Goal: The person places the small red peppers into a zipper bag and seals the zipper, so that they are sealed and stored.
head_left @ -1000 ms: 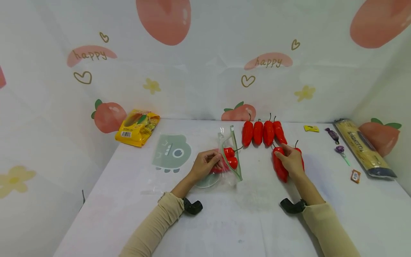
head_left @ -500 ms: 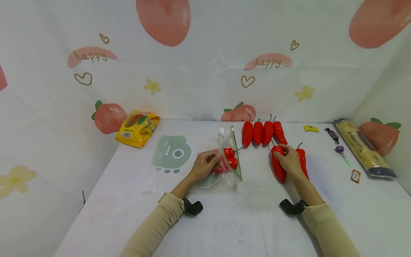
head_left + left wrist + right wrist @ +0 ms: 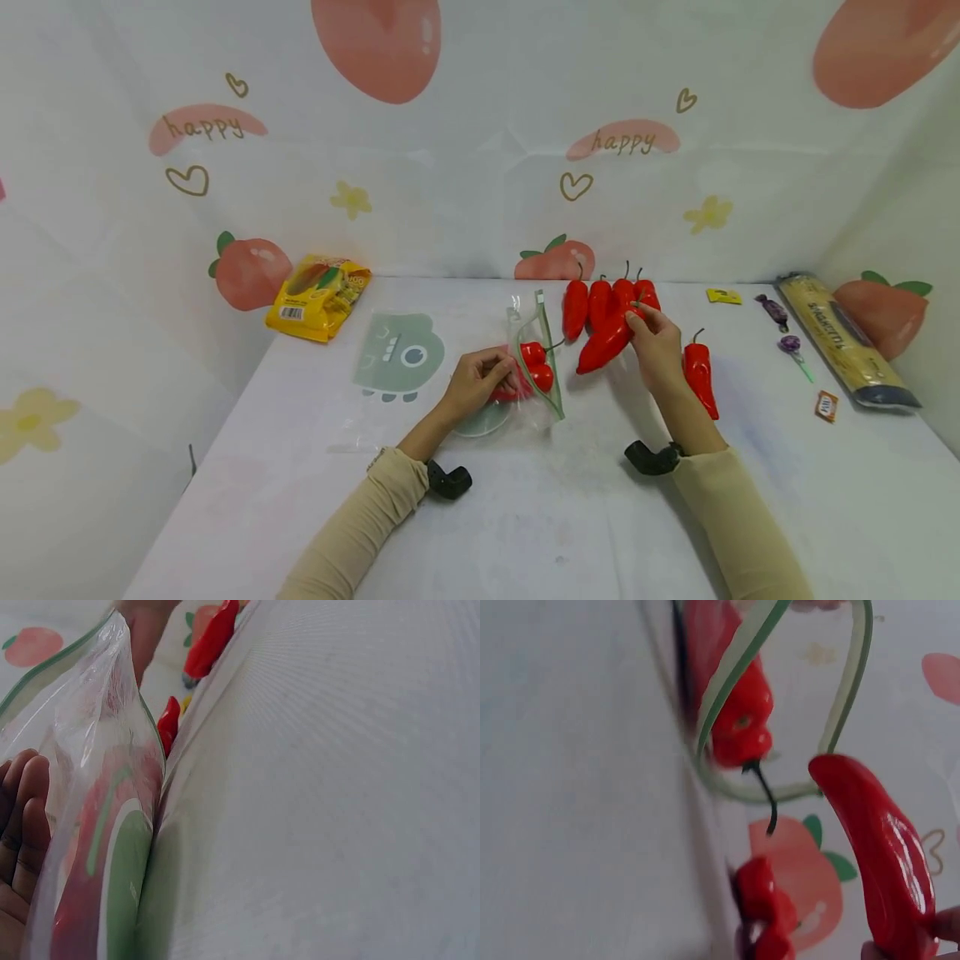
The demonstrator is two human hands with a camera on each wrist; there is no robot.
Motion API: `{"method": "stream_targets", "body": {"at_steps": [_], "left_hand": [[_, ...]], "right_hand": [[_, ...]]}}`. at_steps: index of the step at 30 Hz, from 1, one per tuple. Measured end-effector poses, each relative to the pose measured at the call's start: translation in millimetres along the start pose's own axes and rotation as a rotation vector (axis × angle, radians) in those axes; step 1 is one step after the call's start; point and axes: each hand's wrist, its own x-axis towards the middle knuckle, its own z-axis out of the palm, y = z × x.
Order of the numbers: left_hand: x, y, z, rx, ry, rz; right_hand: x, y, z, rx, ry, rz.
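Pinching one pepper (image 3: 602, 346), right fingers (image 3: 640, 329) obscure others (image 3: 623, 292); left fingers (image 3: 500, 373) seemingly grip the bag (image 3: 94, 765).

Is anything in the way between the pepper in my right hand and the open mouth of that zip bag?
Nothing visible blocks the space between the red chili pepper in your right hand and the zip bag. At the opening, though, the stem of another pepper inside pokes out past the green rim.
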Motion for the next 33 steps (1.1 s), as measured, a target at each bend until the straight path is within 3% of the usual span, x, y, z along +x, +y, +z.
{"method": "stream_targets", "body": {"at_steps": [5,9,13,17,21,24,33], "left_hand": [[1.9,-8.5,0.7,-0.008,-0.004,0.024],[2.8,-7.0,1.3,-0.012,-0.003,0.013],[3.2,-4.7,1.1,-0.026,-0.004,0.002],[1.9,5.2,0.6,-0.022,-0.009,0.002],[-0.9,18.5,0.0,0.004,-0.008,0.006],[-1.9,21.6,-0.3,0.008,-0.007,0.001],[-2.2,21.5,-0.7,-0.015,-0.007,-0.004]], "right_hand": [[6,-4,27.5,0.224,0.088,-0.018],[12,4,45.3,0.290,0.145,-0.051],[13,21,55.4,0.228,0.120,-0.075],[12,32,59.8,0.125,0.038,-0.051],[10,36,64.8,-0.043,-0.029,-0.016],[10,39,71.3,-0.153,-0.058,-0.043],[8,45,84.6,-0.346,-0.042,-0.144]]}}
